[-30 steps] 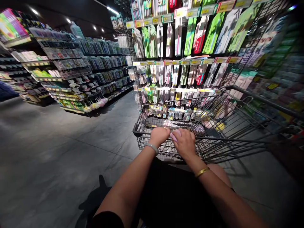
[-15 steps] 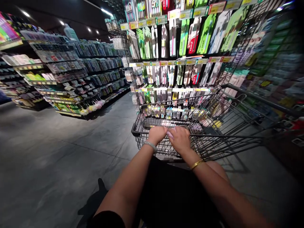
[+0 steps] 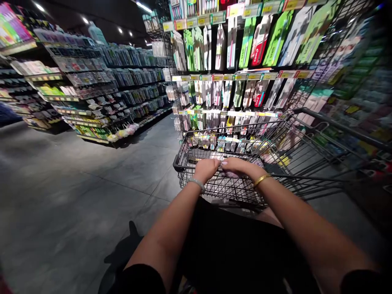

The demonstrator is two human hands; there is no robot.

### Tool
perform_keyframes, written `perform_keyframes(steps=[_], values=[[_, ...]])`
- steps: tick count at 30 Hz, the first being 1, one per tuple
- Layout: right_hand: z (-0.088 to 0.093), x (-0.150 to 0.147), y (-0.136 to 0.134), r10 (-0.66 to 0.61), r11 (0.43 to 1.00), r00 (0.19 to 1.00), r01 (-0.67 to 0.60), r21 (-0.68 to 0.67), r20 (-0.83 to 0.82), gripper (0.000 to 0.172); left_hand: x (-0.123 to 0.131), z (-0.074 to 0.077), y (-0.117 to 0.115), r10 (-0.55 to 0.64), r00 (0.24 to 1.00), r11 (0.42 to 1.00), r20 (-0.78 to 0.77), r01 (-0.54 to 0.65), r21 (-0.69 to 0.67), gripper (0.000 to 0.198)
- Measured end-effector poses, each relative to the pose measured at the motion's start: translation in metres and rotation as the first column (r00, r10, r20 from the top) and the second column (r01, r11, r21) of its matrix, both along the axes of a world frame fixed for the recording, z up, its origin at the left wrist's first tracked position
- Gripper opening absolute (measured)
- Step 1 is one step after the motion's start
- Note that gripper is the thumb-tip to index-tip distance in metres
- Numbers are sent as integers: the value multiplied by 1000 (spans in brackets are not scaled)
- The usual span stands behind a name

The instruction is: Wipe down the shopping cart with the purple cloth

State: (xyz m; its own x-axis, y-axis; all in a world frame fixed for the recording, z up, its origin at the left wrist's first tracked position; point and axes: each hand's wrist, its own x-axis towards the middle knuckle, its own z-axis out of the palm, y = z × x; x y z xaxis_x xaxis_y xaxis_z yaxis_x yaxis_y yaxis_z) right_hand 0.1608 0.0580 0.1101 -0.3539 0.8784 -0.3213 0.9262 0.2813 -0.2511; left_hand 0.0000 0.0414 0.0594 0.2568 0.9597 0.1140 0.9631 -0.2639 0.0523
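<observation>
A black wire shopping cart [image 3: 180, 166] stands right in front of me. My left hand [image 3: 206, 169], with a pale bangle at the wrist, is closed over the near rim of its basket. Beside it, thumb tips almost meeting, my right hand [image 3: 240, 165] bends over the same rim with a gold bracelet behind it. Its fingers curl down on the far side, mostly hidden. A pinkish item [image 3: 231, 174] shows through the mesh just below that hand. Packaged goods, one of them yellow [image 3: 284, 160], lie deeper in the basket.
Past the cart rises a rack of hanging toothbrush packs [image 3: 247, 43] with price strips. Stocked shelves [image 3: 134, 79] line an aisle on the left. Grey concrete floor [image 3: 122, 171] runs between them. The cart's long side bar [image 3: 343, 125] reaches to the right.
My right hand has turned, its wrist lifting outward and its fingers curling further over the rim. The left hand stays on the rim. The view has shifted slightly left.
</observation>
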Motion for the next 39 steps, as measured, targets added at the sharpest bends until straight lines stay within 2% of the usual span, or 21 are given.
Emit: perform_keyframes(steps=[4,8,11,13,15,18,21,27,30,32,34,37,39], values=[[6,29,1,-19,1000,995,20,-12,99,24,0,-2,-3,-18,1000,1000,-8,18,1,46],[-6,9,-20,-64,989,992,48,141,108,34,1,-3,-4,-50,998,999,-24,51,11,38],[-25,-10,-43,-81,915,995,55,400,50,37,-1,-2,-5,-66,997,998,-39,66,7,39],[-36,-8,-54,-74,842,996,36,538,49,35,-2,0,-4,-66,997,998,-44,66,-6,43],[-43,3,-58,-47,802,996,-4,598,71,32,-2,3,-3,-65,997,998,-45,64,-25,47],[-47,22,-57,-19,776,997,-36,630,80,31,2,8,-4,-95,994,995,-47,94,-42,52],[-47,34,-55,-43,776,997,-8,630,66,34,-1,14,-6,-139,988,990,-73,138,-24,53],[-43,70,-48,-96,812,994,53,581,44,31,-33,13,-12,-153,978,988,-144,152,-20,57],[-38,84,-44,-156,854,987,117,508,35,29,-33,7,-16,-140,981,990,-134,139,-18,55],[-37,75,-44,-236,856,972,196,478,24,29,-21,2,-18,-139,983,990,-123,139,-3,53],[-39,54,-47,-258,827,966,220,517,2,29,-7,-2,-21,-148,982,989,-117,150,11,53],[-48,28,-57,-113,759,993,113,641,-41,27,7,-4,-25,-171,979,985,-112,174,19,51],[-53,34,-63,-2,740,999,28,672,-39,28,8,-3,-27,-191,976,981,-108,193,15,47]])
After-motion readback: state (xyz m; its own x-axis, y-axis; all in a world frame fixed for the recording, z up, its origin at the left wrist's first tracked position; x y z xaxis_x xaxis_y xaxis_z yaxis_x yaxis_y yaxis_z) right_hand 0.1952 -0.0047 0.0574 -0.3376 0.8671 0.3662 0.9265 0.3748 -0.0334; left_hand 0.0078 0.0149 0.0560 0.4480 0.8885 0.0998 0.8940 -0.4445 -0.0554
